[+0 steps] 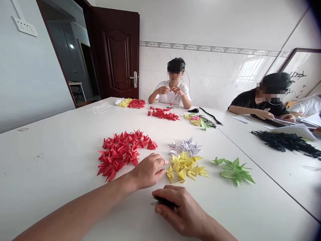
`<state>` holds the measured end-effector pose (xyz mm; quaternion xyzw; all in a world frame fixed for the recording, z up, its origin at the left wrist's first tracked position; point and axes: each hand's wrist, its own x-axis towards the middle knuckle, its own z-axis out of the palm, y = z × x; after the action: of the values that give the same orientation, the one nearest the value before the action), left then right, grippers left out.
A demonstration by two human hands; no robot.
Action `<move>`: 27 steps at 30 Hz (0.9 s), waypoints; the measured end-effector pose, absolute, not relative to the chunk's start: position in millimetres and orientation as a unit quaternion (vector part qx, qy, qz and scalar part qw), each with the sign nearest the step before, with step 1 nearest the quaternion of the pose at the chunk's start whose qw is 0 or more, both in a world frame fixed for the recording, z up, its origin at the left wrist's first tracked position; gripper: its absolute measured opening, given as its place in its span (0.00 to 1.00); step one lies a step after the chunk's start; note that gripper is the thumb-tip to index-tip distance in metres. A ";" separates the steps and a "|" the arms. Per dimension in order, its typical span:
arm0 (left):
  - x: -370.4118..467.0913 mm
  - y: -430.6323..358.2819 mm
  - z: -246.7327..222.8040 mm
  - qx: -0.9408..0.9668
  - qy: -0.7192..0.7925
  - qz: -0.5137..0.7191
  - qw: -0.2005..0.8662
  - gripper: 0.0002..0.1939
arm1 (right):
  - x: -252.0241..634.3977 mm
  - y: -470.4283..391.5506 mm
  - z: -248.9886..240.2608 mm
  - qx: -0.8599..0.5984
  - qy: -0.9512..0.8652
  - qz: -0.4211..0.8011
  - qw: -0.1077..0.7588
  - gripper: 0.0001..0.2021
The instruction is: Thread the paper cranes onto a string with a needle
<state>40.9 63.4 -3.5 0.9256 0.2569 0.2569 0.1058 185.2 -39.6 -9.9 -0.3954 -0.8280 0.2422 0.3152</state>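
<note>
My left hand (150, 170) reaches in at the left edge of the yellow paper cranes (185, 167). Its thumb and forefinger are apart, with nothing visible between them. Just nearer to me, my right hand (173, 207) is wrapped round a small black tool (165, 202) with a thin metal tip; the palm hides most of it. A heap of red paper cranes (120, 152) lies beyond my left forearm. White paper cranes (188, 146) sit directly behind the yellow ones, and green paper cranes (237, 170) lie to their right.
Across the white table (62, 167), a person (173, 87) handles a thread near more red cranes (164, 114). Another person (260, 100) works with papers at right. Black cords (286, 140) lie right, white strings (100, 107) far left. A seam (263, 170) crosses the tabletop.
</note>
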 end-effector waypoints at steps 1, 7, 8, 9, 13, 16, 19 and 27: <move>46.9 61.4 -7.4 0.919 0.264 0.263 0.127 0.14 | 183.2 -40.9 -10.5 -0.390 -0.832 0.248 0.306 0.12; 61.4 63.2 -20.0 0.892 0.284 0.275 0.219 0.09 | 178.6 -44.1 -9.9 -0.405 -0.838 0.239 0.277 0.11; 60.8 63.4 -20.5 0.882 0.291 0.283 0.240 0.08 | 178.7 -44.3 -9.1 -0.407 -0.838 0.234 0.278 0.11; 59.8 63.4 -20.7 0.866 0.303 0.294 0.269 0.07 | 179.0 -44.3 -8.5 -0.408 -0.838 0.229 0.281 0.11; 54.4 63.0 -19.4 0.766 0.360 0.338 0.412 0.04 | 181.1 -43.0 -6.8 -0.424 -0.825 0.214 0.306 0.12; 50.4 64.5 -17.2 0.707 0.360 0.362 0.489 0.06 | 184.8 -40.3 -6.6 -0.443 -0.807 0.217 0.325 0.12; 46.8 65.4 -14.6 0.667 0.350 0.375 0.540 0.07 | 190.2 -36.6 -7.7 -0.463 -0.789 0.196 0.354 0.12; 42.4 55.3 -5.0 0.579 0.344 0.366 0.642 0.08 | 201.5 -26.6 -11.6 -0.512 -0.733 0.119 0.432 0.12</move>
<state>42.4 55.3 -5.0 0.5792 0.3444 0.3662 0.6417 201.5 -26.6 -11.6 -0.5117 -0.7333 0.1190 0.4317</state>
